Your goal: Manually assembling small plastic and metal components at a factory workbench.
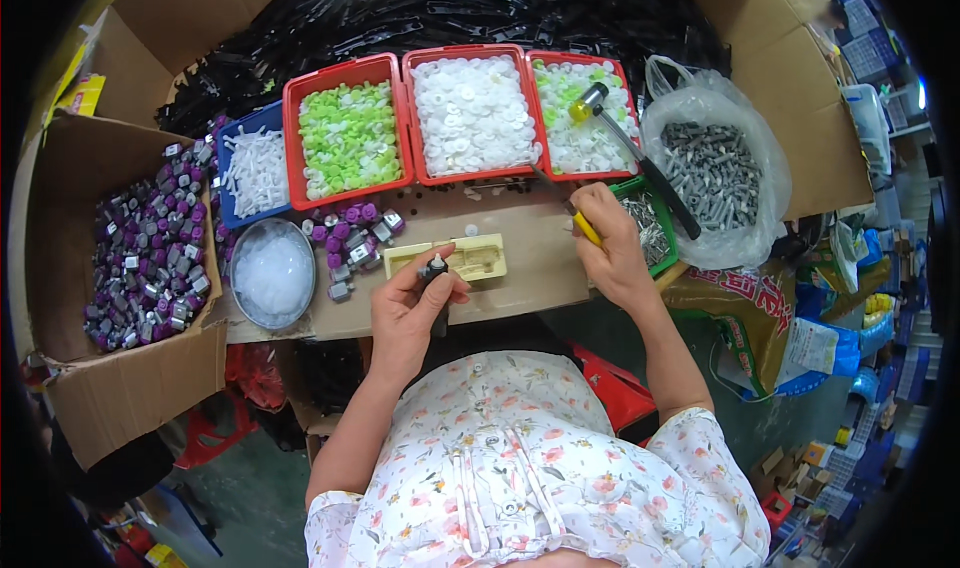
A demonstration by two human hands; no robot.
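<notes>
My left hand (402, 320) is closed round a black cylindrical part (436, 266) with a small white tip pointing up. It is held over the table's front edge, just in front of a cream-coloured shallow tray (493, 272). My right hand (614, 250) grips a yellow-handled tool (586, 230) with a thin dark shaft. The shaft slants up and left toward the red bins; its exact kind I cannot make out. A small white disc (471, 230) lies behind the tray. Right of my right hand, a green tray (668, 264) holds thin metal pieces.
Red bins of green pieces (350, 133), white washers (475, 113) and mixed pieces (560, 118) line the back. A hammer (645, 158) leans across the right bin. A bag of grey parts (710, 168) stands right; a purple-and-grey parts carton (150, 253) and a round bowl (272, 273) stand left.
</notes>
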